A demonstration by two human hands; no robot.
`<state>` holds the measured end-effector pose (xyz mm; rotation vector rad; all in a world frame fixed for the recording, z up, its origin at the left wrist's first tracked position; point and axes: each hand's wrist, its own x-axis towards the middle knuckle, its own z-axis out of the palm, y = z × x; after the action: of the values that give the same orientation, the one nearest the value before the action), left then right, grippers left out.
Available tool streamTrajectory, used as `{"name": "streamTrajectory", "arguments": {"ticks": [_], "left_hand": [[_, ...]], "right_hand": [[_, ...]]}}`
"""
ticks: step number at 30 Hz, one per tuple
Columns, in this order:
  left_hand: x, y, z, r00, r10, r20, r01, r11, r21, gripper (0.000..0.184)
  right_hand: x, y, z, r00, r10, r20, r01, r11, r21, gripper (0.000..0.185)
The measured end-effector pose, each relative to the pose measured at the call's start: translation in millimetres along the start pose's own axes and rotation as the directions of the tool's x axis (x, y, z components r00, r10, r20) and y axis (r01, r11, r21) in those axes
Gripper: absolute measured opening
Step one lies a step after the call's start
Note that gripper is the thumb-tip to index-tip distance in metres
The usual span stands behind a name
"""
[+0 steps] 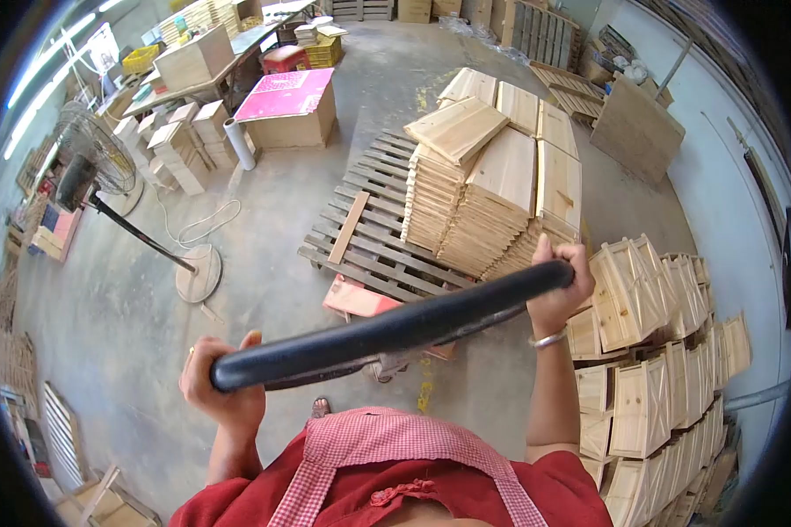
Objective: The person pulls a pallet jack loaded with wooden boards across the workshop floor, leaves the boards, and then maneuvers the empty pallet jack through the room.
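A thick black handle bar (395, 327), apparently that of a pallet jack, runs across in front of my body, tilted up to the right. My left hand (222, 384) is wrapped round its left end. At the other end my right hand (561, 283) grips it, thumb up, a bangle on the wrist. Beyond the bar, red metal parts (358, 299) show at the near edge of a slatted wooden pallet (360, 230). High stacks of wooden panels (498, 180) stand on the pallet's right side. The bar hides much of what lies beneath it.
Stacked wooden crates (646, 386) stand close on my right, by the wall. A fan (83, 176) with a round base and a loose cable (204, 224) are at the left. Farther off are a pink-topped box (288, 110), a workbench (228, 75) and a leaning board (637, 127).
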<state>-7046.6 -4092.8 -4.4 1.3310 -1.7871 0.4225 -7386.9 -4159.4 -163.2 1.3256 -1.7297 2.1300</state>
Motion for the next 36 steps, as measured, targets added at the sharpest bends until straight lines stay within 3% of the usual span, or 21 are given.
{"name": "streamTrajectory", "arguments": {"ticks": [3, 6, 15, 16, 20, 30, 36], "left_hand": [[9, -8, 10, 0.999, -0.028, -0.023, 0.03, 0.997, 0.077, 0.037], [29, -6, 20, 0.995, -0.085, 0.043, 0.081, 0.993, 0.088, 0.017], [95, -18, 73, 0.99, -0.095, -0.109, 0.103, 0.992, 0.076, 0.02], [102, -16, 78, 0.991, -0.086, -0.105, 0.092, 0.994, 0.057, 0.02], [123, 5, 104, 0.992, -0.115, -0.049, 0.115, 0.993, -0.002, 0.021], [185, -28, 227, 1.0, 0.016, -0.025, -0.019, 0.991, -0.134, 0.019], [207, 17, 251, 0.997, 0.044, -0.065, -0.05, 0.994, -0.098, 0.022]], "right_hand": [[13, 4, 24, 0.999, -0.039, 0.003, 0.039, 0.999, 0.027, 0.031], [35, 12, 49, 1.0, -0.017, 0.019, 0.015, 0.995, 0.098, 0.032], [90, 37, 109, 0.999, -0.04, -0.003, 0.04, 0.986, 0.164, 0.03], [96, 39, 107, 1.0, -0.003, 0.024, -0.001, 0.991, 0.135, 0.031], [121, 60, 97, 0.996, -0.089, -0.01, 0.089, 0.99, 0.109, 0.013], [156, 142, 163, 1.0, -0.01, -0.027, 0.01, 1.0, 0.01, 0.013], [200, 170, 140, 0.999, -0.037, -0.027, 0.037, 0.999, -0.003, 0.019]]}}
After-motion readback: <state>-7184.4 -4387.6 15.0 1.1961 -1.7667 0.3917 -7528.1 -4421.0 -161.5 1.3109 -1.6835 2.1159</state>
